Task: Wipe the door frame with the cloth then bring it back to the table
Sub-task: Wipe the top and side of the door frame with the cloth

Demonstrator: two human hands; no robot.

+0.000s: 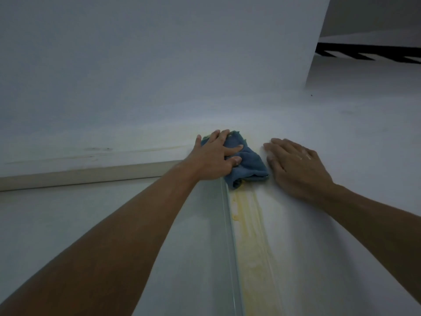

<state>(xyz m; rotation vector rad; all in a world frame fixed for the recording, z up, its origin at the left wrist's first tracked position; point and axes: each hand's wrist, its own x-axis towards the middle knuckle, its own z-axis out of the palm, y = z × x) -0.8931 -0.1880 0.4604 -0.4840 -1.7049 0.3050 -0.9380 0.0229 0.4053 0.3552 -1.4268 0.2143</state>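
A crumpled blue cloth (pixel 247 166) is pressed against the top corner of the white door frame (pixel 247 236), where the upright strip meets the horizontal top strip (pixel 86 173). My left hand (pixel 214 156) lies spread over the cloth's left part, fingers gripping it against the frame. My right hand (pixel 296 167) rests flat on the white wall just right of the cloth, fingers apart, holding nothing. Yellowish stains run down the upright strip below the cloth.
The white door panel (pixel 91 224) fills the lower left under the top strip. White wall (pixel 159 76) spreads above and to the right. A ceiling area with a black striped vent (pixel 369 53) shows at the upper right.
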